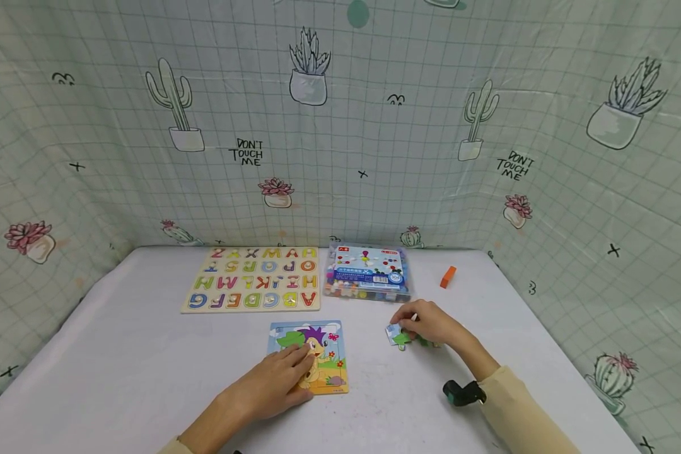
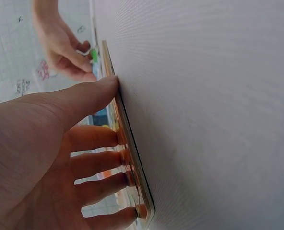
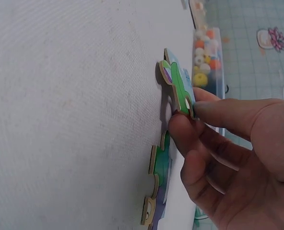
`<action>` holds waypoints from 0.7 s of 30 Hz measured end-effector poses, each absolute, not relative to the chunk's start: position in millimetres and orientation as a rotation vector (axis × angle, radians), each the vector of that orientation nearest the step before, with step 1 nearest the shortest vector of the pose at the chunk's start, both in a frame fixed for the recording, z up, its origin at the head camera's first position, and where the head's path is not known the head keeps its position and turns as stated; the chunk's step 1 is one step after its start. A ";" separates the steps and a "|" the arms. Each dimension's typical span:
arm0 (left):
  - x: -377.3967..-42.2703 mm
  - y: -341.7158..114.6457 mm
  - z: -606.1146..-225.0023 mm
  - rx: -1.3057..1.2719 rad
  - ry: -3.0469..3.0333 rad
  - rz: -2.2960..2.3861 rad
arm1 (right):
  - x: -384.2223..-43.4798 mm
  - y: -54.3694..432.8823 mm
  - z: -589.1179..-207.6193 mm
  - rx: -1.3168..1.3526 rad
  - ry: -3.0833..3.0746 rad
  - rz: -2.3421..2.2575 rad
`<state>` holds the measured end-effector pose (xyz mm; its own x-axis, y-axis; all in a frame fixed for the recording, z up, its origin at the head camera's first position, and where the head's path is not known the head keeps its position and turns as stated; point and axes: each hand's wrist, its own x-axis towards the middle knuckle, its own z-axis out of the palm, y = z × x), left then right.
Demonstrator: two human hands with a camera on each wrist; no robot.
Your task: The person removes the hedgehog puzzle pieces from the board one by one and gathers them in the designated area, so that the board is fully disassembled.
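My left hand (image 1: pixel 280 378) rests on a picture puzzle board (image 1: pixel 336 372) showing a purple-haired cartoon hedgehog. In the left wrist view its fingers (image 2: pixel 96 139) lie extended across the board's face, and the thumb touches the edge. To the right, my right hand (image 1: pixel 425 320) pinches a puzzle piece (image 3: pixel 178 84), green and light blue, between thumb and finger. This piece (image 1: pixel 394 334) is tilted, one side close over the table. Beside it lie more puzzle pieces (image 3: pixel 160 165) in green and purple, partly hidden under the hand in the head view.
An alphabet puzzle board (image 1: pixel 255 280) lies at the back left. Next to it stands a clear box (image 1: pixel 367 272) of colourful beads with a printed label. An orange block (image 1: pixel 448 277) lies at the back right. A patterned curtain (image 1: pixel 340 126) encloses the white table (image 1: pixel 147 372).
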<state>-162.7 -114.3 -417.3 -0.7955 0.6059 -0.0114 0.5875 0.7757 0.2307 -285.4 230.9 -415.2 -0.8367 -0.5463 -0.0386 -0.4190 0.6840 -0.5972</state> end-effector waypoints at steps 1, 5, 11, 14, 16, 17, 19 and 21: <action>-162.6 -114.2 -417.3 0.967 2.881 0.330 | -285.0 230.8 -415.0 -0.775 2.685 -0.873; -162.1 -113.8 -417.3 0.966 2.883 0.334 | -283.5 230.2 -413.6 -0.755 2.688 -0.873; -161.6 -113.5 -417.4 0.968 2.879 0.336 | -282.1 230.1 -413.8 -0.724 2.689 -0.872; -161.7 -113.7 -417.4 0.971 2.879 0.335 | -282.0 230.5 -415.2 -0.697 2.698 -0.864; -161.7 -113.8 -417.4 0.971 2.880 0.334 | -281.9 230.3 -415.8 -0.676 2.705 -0.865; -161.7 -113.8 -417.4 0.971 2.880 0.335 | -282.0 230.3 -416.1 -0.680 2.708 -0.862; -161.7 -113.9 -417.5 0.969 2.880 0.335 | -281.9 229.5 -416.1 -0.686 2.714 -0.862; -161.7 -114.1 -417.8 0.965 2.881 0.341 | -281.8 228.3 -416.5 -0.698 2.721 -0.861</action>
